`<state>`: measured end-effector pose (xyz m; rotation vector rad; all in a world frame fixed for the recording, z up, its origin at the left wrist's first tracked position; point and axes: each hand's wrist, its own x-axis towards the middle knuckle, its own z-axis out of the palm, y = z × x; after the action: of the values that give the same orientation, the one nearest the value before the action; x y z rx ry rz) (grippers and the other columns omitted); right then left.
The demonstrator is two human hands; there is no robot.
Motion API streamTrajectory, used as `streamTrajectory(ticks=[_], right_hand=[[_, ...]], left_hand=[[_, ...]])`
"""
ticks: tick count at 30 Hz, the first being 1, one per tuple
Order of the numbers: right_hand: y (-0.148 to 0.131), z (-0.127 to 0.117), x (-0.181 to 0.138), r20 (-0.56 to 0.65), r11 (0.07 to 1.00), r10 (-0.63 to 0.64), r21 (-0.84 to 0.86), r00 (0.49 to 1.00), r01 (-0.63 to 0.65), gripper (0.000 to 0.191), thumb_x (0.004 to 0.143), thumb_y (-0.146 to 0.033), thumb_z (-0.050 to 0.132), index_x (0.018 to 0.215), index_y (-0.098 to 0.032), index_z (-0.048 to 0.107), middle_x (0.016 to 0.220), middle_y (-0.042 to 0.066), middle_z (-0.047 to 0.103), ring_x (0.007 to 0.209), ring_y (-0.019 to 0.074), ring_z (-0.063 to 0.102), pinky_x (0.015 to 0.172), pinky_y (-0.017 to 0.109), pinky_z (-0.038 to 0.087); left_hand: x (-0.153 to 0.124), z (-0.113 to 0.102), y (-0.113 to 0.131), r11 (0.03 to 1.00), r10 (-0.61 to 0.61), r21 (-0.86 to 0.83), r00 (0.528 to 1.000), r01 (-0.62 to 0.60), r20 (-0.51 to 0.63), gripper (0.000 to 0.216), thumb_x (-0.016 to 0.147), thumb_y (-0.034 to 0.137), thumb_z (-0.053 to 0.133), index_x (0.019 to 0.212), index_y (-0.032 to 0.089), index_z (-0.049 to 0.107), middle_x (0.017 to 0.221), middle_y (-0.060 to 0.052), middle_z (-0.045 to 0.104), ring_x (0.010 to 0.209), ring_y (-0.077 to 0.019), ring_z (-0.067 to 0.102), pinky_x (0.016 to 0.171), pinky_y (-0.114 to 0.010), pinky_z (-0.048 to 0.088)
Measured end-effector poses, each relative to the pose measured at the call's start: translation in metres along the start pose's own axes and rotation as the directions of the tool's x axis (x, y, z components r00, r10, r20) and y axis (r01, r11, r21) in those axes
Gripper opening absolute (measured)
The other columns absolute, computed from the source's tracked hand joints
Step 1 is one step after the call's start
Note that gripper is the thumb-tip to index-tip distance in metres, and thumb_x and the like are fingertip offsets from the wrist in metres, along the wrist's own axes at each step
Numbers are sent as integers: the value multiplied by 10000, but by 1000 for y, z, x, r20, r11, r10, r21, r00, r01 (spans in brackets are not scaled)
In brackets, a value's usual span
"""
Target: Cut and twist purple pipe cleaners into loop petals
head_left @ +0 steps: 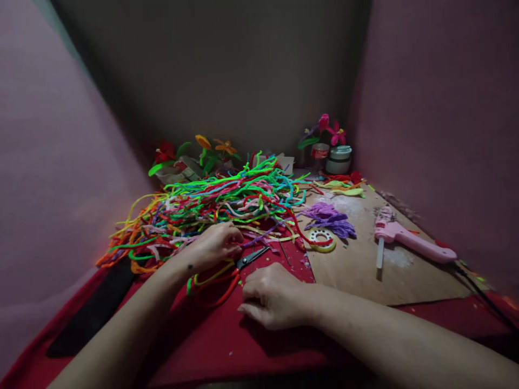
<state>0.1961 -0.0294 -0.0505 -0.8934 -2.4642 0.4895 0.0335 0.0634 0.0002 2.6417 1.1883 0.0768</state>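
Observation:
My left hand (217, 241) is closed in a pinch at the front of a large tangled heap of coloured pipe cleaners (227, 194). From its fingertips a purple pipe cleaner (263, 234) runs up to the right. Just below those fingers lie scissors (251, 258) with dark blades pointing right and coloured loops partly hidden by the hand. My right hand (273, 297) rests low over the red cloth (227, 340), its fingers curled inward; what they hold, if anything, is hidden. A thin dark stick (285, 253) lies between the heap and this hand.
On a brown board (344, 275) to the right lie a pink glue gun (413, 243) with its cord, a purple pipe-cleaner bundle (330, 219) and a roll of tape (322, 239). Pipe-cleaner flowers (214, 145) and a lidded jar (338, 160) stand behind. Pink panels flank both sides.

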Motion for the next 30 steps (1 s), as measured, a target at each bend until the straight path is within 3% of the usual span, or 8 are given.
streamTrajectory(ticks=[4,7,11,14,21,25,27,30], right_hand=[[1,0,1,-38,988,62,141,997,-56,197,747,-263,543,591,-152,591,593,21,592,552,99,482,517,210,303],[1,-1,4,-17,902,182,401,983,-160,191,747,-245,538,605,-142,615,549,2,568,505,86,462,485,197,305],[4,-3,11,101,523,435,781,895,-342,221,756,-330,528,748,-133,629,543,-13,553,422,65,427,412,183,299],[8,-4,14,114,282,503,916,857,-287,319,760,-407,528,927,-142,590,606,-6,585,391,56,424,364,172,285],[19,-3,15,48,-93,552,996,832,4,227,752,-316,574,766,-95,625,690,60,630,547,105,544,480,212,398],[25,-11,14,198,-334,660,941,725,48,200,820,-226,472,717,-111,598,632,56,635,571,130,590,581,261,438],[27,-15,14,282,-404,677,915,680,22,228,847,-196,421,720,-106,587,580,55,623,527,128,586,571,263,436],[28,-14,15,310,-429,652,904,692,-1,228,854,-175,401,753,-89,586,536,47,605,474,119,568,552,259,428]], left_hand=[[-2,22,-3,988,44,150,990,-24,-131,165,763,156,422,654,161,547,754,-51,527,720,-163,458,643,-258,360],[-9,21,-5,978,69,205,981,-31,-182,137,761,129,394,654,168,470,719,-49,499,665,-160,413,615,-274,337],[-28,0,0,995,-20,94,993,31,-114,134,823,206,343,714,187,418,681,-14,488,589,-136,393,554,-255,298],[-41,-13,15,1000,-9,-28,1000,9,-13,188,858,304,324,729,193,405,672,10,473,569,-115,381,535,-233,287],[-48,-8,43,977,38,-215,993,-13,113,177,865,313,336,820,188,455,723,13,505,597,-101,410,546,-213,297],[-55,-13,48,974,159,-194,959,-114,233,173,855,294,369,754,194,468,642,32,467,544,-88,372,505,-201,270],[-59,-19,50,969,210,-189,938,-162,276,170,851,264,380,723,187,463,612,36,454,524,-80,356,493,-197,261],[-61,-26,50,955,275,-201,907,-219,320,165,844,236,397,705,179,467,594,36,447,510,-73,349,492,-192,262]])
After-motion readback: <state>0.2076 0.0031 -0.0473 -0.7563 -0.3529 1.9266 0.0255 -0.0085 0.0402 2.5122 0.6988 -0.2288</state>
